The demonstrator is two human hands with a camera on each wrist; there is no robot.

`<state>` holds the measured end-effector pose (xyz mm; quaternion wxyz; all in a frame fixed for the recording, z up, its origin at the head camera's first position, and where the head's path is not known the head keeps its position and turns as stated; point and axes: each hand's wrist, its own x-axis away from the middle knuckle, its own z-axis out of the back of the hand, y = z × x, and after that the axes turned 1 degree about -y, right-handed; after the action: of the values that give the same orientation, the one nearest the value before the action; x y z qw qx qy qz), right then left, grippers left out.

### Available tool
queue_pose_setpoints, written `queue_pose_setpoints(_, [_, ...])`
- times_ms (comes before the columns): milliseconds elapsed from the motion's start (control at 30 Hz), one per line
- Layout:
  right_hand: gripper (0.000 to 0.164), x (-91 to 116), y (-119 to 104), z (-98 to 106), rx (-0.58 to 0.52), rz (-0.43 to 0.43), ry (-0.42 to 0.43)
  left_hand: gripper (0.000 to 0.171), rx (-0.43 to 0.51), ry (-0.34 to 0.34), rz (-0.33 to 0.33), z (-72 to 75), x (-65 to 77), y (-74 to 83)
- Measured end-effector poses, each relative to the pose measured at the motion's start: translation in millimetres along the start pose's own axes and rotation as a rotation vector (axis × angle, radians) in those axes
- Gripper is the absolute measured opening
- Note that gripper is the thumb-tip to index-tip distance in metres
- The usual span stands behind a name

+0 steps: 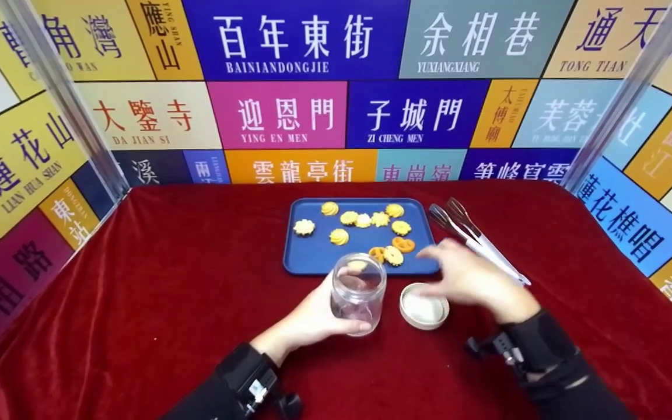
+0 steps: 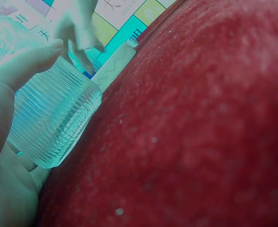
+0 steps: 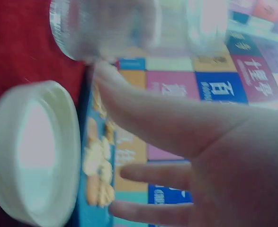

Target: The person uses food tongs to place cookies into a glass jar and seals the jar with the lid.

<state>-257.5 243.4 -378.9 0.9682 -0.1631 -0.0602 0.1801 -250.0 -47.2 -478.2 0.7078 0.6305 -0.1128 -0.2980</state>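
Note:
In the head view my left hand (image 1: 312, 315) grips a clear glass jar (image 1: 359, 297), its fingers round the far side and its thumb across the front. The jar's mouth has no lid on it. Ribbed glass shows in the left wrist view, beside my left hand (image 2: 11, 189). My right hand (image 1: 470, 274), slightly blurred, hovers above a round pale lid (image 1: 423, 306) that lies hollow side up on the cloth. Its fingers are extended and hold nothing; in the right wrist view the lid (image 3: 34, 156) is apart from them.
Behind the jar a blue tray (image 1: 312, 262) bears several cookies (image 1: 339, 236) and pretzel-shaped biscuits (image 1: 403, 244). Tongs with white handles (image 1: 496, 256) lie to the tray's right. Red cloth (image 1: 196, 280) covers the table, with a sign-patterned backdrop (image 1: 277, 116) behind.

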Motion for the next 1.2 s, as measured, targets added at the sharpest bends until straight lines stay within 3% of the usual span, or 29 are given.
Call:
queue_pose_setpoints(200, [0.059, -3.8, 34.3, 21.5, -0.059, -0.162, 0.219, 0.092, 0.007, 0.000, -0.003, 0.3, 0.3, 0.0])
queue_pose_setpoints(400, [0.058, -7.6, 79.1, 18.7, -0.033, -0.275, 0.331, 0.093, 0.025, -0.005, -0.017, 0.4, 1.0, -2.5])
queue_pose_setpoints(633, [0.074, -14.9, 112.4, -1.3, -0.014, -0.364, 0.289, 0.093, 0.005, -0.002, -0.007, 0.1, 0.7, -0.6])
queue_pose_setpoints(833, [0.073, -17.1, 134.4, -16.0, -0.036, -0.336, 0.239, 0.094, -0.004, -0.001, -0.006, -0.2, 0.3, -1.0])
queue_pose_setpoints(1200, [0.048, -18.2, 137.7, -18.0, -0.025, -0.321, 0.247, 0.095, -0.008, 0.000, 0.020, -1.1, 0.5, -0.3])
